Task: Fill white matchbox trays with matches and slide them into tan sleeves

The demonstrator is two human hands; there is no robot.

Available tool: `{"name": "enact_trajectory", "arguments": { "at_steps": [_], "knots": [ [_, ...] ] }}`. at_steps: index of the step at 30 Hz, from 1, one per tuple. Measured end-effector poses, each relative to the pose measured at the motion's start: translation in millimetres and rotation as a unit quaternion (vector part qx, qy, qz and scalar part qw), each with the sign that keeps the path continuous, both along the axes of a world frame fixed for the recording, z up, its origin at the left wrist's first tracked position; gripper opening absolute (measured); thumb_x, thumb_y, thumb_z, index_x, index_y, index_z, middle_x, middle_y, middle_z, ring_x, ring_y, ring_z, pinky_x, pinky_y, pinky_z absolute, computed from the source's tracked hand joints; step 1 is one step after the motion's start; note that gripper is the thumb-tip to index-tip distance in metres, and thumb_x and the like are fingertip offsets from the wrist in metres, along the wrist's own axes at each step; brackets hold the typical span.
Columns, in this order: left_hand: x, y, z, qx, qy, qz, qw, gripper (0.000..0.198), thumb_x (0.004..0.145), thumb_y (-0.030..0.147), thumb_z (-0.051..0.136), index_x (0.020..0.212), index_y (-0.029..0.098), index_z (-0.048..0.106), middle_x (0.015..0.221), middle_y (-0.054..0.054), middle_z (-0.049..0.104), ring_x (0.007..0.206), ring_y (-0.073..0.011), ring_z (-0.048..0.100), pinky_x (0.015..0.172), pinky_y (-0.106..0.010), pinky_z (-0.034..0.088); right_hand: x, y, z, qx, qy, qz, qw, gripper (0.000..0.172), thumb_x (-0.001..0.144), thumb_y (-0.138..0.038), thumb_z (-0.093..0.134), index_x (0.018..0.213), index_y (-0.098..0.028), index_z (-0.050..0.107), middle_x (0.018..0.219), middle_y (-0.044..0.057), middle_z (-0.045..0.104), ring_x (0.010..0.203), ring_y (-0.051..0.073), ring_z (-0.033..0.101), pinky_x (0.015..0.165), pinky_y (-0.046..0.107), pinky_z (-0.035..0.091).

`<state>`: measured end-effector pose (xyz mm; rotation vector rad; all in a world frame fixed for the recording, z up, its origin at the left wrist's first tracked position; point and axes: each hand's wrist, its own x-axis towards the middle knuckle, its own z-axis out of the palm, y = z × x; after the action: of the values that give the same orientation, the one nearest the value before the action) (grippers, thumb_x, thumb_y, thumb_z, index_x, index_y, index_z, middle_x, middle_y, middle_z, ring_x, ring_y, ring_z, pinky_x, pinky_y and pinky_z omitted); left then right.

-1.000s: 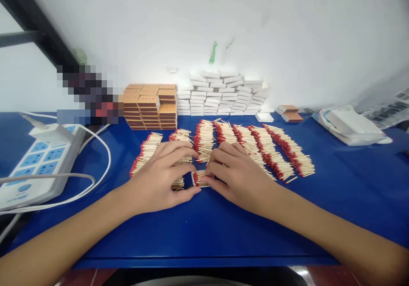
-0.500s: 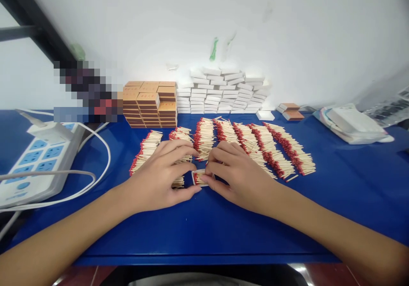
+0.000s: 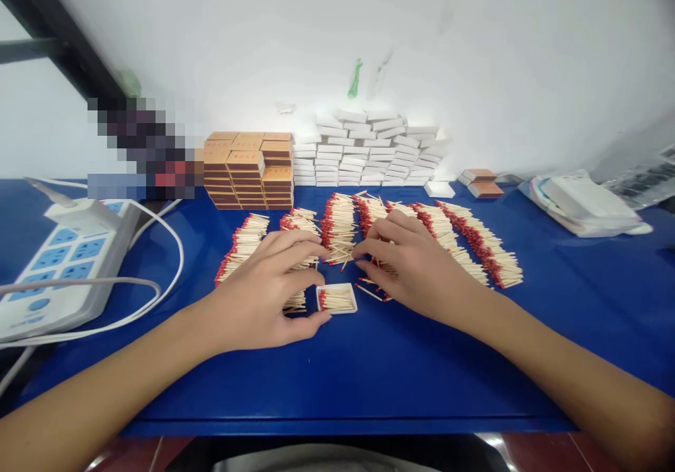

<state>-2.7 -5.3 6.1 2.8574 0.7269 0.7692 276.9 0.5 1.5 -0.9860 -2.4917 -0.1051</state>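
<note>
Blue table (image 3: 337,380): under everything
Match rows (image 3: 337,222): fanned across it, red heads leftward
Left hand (image 3: 264,289): thumb and forefinger parted around the white tray (image 3: 354,299)'s left end; grip unclear
Right hand (image 3: 416,268): fingers narrowed over the rows; hold hidden
Tray: nearer than the rows, long axis left-right
Tray matches (image 3: 338,300): lengthwise, heads left

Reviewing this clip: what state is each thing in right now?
White tray: open, flat, partly filled with matches
Loose matches: unlit, mostly in rows
Left hand: open, thumb and fingers parted at the white tray's left end
Right hand: half curled over loose matches, grip unclear
Orange matchboxes: stacked
White boxes: piled unevenly
Power strip: adapter plugged in
</note>
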Motion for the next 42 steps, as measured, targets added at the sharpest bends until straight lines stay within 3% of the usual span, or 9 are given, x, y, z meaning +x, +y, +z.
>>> {"name": "enact_trajectory", "arguments": {
  "at_steps": [3,16,25,33,38,42],
  "knots": [
    [0,0,-0.3,0.004,0.001,-0.001,1.0,0.02,0.093,0.035,0.078,0.105,0.019,0.074,0.132,-0.013,0.071,0.137,-0.0334,0.058,0.116,-0.053,0.048,-2,3,-3.4,-0.002,-0.028,-0.002,1.0,0.016,0.104,-0.014,0.06,0.108,-0.017,0.076,0.096,0.01,0.064,0.095,0.026,0.051,0.085,0.041,0.043],
    [1,0,-1.4,-0.001,0.004,-0.001,1.0,0.018,0.095,0.035,0.076,0.104,0.02,0.073,0.132,-0.012,0.071,0.135,-0.0319,0.058,0.114,-0.051,0.048,-17,3,-6.6,-0.038,-0.058,-0.002,0.998,0.021,0.109,-0.023,0.057,0.097,-0.013,0.071,0.102,0.012,0.065,0.099,0.026,0.053,0.091,0.042,0.046],
    [1,2,-2.1,0.007,0.007,0.001,1.0,0.018,0.096,0.036,0.075,0.104,0.02,0.073,0.132,-0.013,0.071,0.134,-0.0329,0.059,0.113,-0.053,0.048,-18,-1,-5.5,-0.061,-0.051,-0.024,0.997,0.013,0.106,-0.023,0.063,0.099,-0.015,0.07,0.105,0.012,0.065,0.102,0.028,0.054,0.093,0.043,0.047],
    [1,1,-0.9,0.004,0.004,0.003,1.0,0.017,0.094,0.034,0.076,0.103,0.019,0.074,0.13,-0.013,0.072,0.132,-0.0326,0.061,0.112,-0.052,0.05,-18,-2,-10.8,0.022,-0.14,-0.045,0.989,0.019,0.109,-0.021,0.056,0.102,-0.01,0.069,0.107,0.016,0.066,0.101,0.031,0.053,0.087,0.045,0.046],
    [0,3,-2.4,0.004,0.002,0.014,1.0,0.019,0.095,0.036,0.077,0.105,0.02,0.075,0.131,-0.012,0.072,0.135,-0.0326,0.059,0.113,-0.052,0.05,-8,-2,-4.1,0.079,-0.114,-0.042,0.989,0.017,0.108,-0.013,0.052,0.106,-0.013,0.068,0.13,0.021,0.065,0.12,0.036,0.053,0.096,0.051,0.046],
    [-1,4,-3.9,0.005,-0.001,0.023,1.0,0.02,0.094,0.036,0.078,0.104,0.02,0.075,0.13,-0.012,0.071,0.134,-0.0321,0.059,0.114,-0.051,0.049,3,2,2.0,0.006,-0.032,0.023,0.999,0.016,0.11,-0.016,0.053,0.097,-0.018,0.062,0.125,0.016,0.067,0.121,0.03,0.056,0.101,0.048,0.048]
  ]
}}
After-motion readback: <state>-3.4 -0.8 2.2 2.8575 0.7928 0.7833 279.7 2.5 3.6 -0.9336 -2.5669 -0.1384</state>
